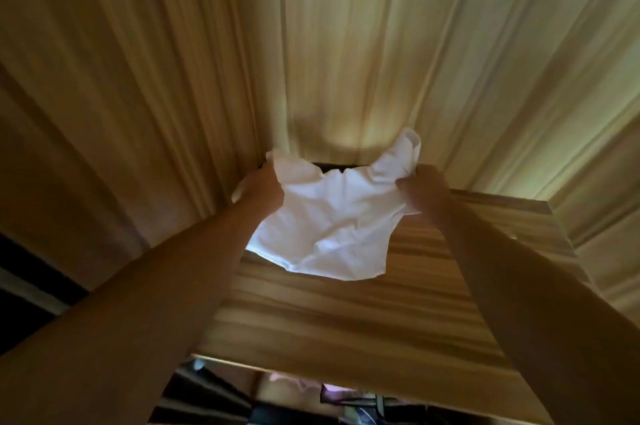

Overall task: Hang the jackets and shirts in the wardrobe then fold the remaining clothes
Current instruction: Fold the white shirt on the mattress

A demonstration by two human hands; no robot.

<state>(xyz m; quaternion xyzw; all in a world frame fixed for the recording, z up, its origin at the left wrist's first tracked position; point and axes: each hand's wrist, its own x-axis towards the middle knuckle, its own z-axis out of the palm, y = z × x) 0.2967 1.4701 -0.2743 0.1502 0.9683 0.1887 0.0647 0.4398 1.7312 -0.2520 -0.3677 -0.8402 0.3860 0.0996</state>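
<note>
Shirt (325,217) stretched between left hand (261,187) and right hand (420,189).

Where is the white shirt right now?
In the head view's middle, the white shirt hangs between the left hand and right hand, over the wooden surface, before the beige curtains.

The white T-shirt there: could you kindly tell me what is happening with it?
A person holds a crumpled white T-shirt spread between both hands. The left hand grips one shoulder and the right hand grips the other. The shirt is in front of a wooden panel, with beige curtains behind. It is neither hung nor folded yet.
</note>
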